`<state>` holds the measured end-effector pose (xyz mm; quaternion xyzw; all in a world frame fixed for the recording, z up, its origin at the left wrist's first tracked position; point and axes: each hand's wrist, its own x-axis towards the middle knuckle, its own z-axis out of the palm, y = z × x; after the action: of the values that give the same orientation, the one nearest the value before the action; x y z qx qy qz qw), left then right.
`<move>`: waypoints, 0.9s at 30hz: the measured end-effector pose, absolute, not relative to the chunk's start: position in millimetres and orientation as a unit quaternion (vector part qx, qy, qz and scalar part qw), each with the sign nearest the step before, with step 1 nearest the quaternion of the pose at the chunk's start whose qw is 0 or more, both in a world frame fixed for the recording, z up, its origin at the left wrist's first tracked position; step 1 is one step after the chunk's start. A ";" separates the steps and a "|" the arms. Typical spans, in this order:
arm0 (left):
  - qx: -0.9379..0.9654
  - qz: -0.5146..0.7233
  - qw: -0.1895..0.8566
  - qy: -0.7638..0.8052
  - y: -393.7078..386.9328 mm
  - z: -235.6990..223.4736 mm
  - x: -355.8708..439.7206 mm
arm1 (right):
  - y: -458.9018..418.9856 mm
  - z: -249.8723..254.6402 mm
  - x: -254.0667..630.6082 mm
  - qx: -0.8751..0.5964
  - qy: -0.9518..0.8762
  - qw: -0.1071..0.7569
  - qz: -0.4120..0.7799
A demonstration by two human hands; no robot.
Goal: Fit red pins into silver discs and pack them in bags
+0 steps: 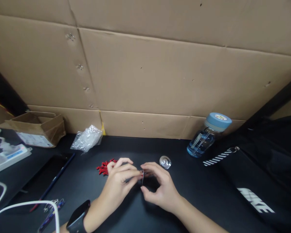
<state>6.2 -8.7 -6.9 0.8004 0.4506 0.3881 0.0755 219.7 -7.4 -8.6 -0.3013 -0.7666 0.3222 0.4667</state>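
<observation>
My right hand (162, 187) grips a thin round metal disc (143, 178) by its rim, between thumb and fingers, so that it stands edge-on to me. From the other side, my left hand (120, 178) pinches a small red piece (142, 175) against the disc's face. Most of that piece is hidden by the fingertips. Several more small red plastic pieces (103, 168) lie in a heap behind the left hand. Beyond the right hand a shiny round metal part (165, 162) with a central hole rests on the black table (179, 174).
Crumpled clear plastic (87, 138), an opened cardboard box (40, 127) and a power strip (10, 158) stand left. Nearer lie a dark tablet (47, 174), keys (50, 205) and a white cable (26, 204). A blue-lidded bottle (206, 137) and black bag (252, 171) are right, cardboard (145, 81) behind.
</observation>
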 end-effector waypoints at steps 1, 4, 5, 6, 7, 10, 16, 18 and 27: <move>0.805 0.383 0.058 0.449 -9.3 -5.9 5.9 | -7.4 -7.7 219.5 -0.300 -0.768 0.466 0.321; 0.813 0.370 0.028 0.448 -10.9 -2.5 5.1 | -7.2 -5.3 219.3 -0.303 -0.770 0.463 0.318; 0.815 0.370 0.026 0.446 -11.3 -1.4 4.9 | -7.0 -4.8 219.3 -0.307 -0.770 0.462 0.316; 0.815 0.373 0.028 0.443 -11.7 -0.5 4.9 | -6.9 -4.5 219.3 -0.311 -0.769 0.462 0.314; 0.814 0.378 0.033 0.441 -12.0 0.1 5.1 | -6.8 -4.4 219.3 -0.315 -0.768 0.463 0.311; 0.804 0.381 0.080 0.451 -12.5 0.5 7.0 | -6.9 -5.1 219.2 -0.315 -0.766 0.469 0.307; 0.764 0.361 0.231 0.481 -11.3 -3.0 11.8 | -6.2 -7.0 219.6 -0.311 -0.761 0.482 0.303; 0.766 0.361 0.222 0.483 -11.4 -3.3 11.8 | -5.8 -7.4 219.8 -0.305 -0.766 0.482 0.297; 0.805 0.394 0.068 0.438 -14.1 -2.4 9.8 | -7.2 -17.0 215.4 -0.341 -0.713 0.477 0.385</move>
<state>9.8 -14.1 -2.4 0.8052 0.4377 0.3943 0.0679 215.4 -7.2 -17.0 -0.3411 -0.7127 0.3853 0.4767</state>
